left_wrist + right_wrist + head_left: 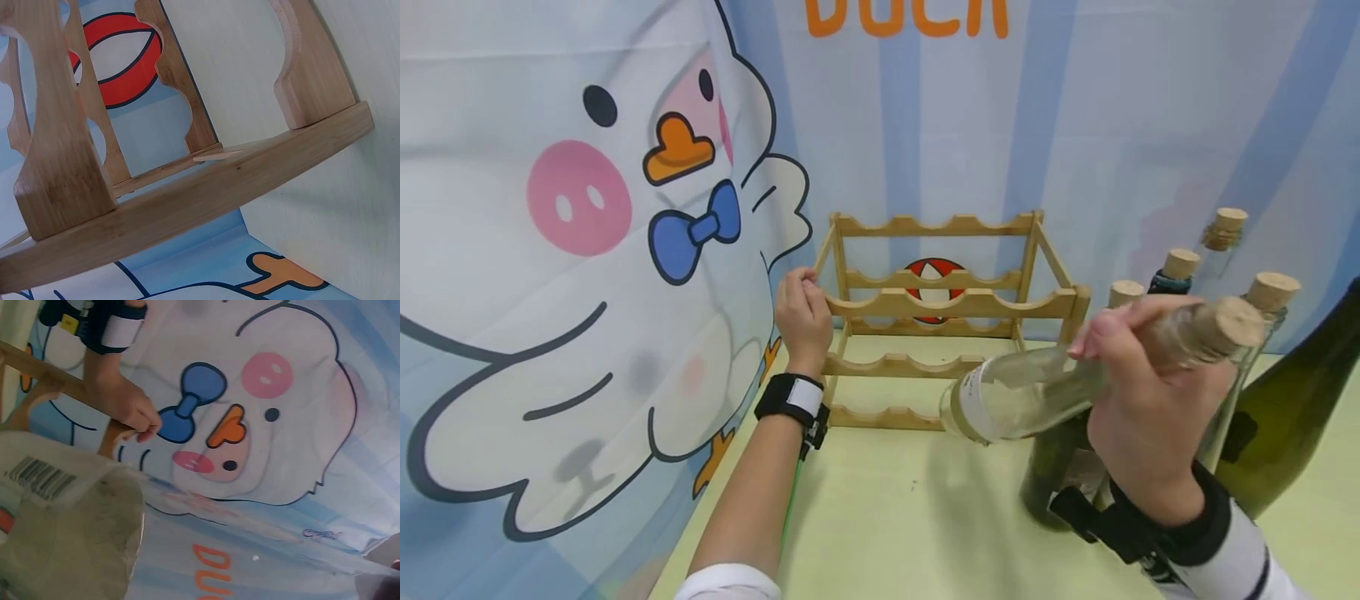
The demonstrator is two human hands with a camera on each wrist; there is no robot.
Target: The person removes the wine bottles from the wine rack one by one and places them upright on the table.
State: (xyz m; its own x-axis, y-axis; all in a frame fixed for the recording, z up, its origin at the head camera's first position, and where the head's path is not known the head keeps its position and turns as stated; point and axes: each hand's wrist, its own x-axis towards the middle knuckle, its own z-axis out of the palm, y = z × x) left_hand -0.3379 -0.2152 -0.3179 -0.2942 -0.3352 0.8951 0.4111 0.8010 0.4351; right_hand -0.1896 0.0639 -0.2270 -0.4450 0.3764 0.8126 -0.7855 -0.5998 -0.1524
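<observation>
The right hand [1142, 417] grips a clear corked bottle [1045, 387] by its neck, fingers wrapped round it, held level at centre right of the frame, base toward the wooden rack [940, 304]. The left hand [801, 312] clasps the rack's upper left corner post. The rack's cradles hold nothing. Corked bottles (several, dark and clear) [1285, 400] stand at right on the pale green counter [887, 517], against a cartoon duck backdrop [595, 208].

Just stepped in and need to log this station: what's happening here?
A person is working at a wooden wine rack that stands empty on a pale green table. Their left hand grips the rack's upper left corner. Their right hand holds a clear corked bottle roughly level by its neck, base pointing toward the rack. More corked bottles stand upright at the right.
</observation>
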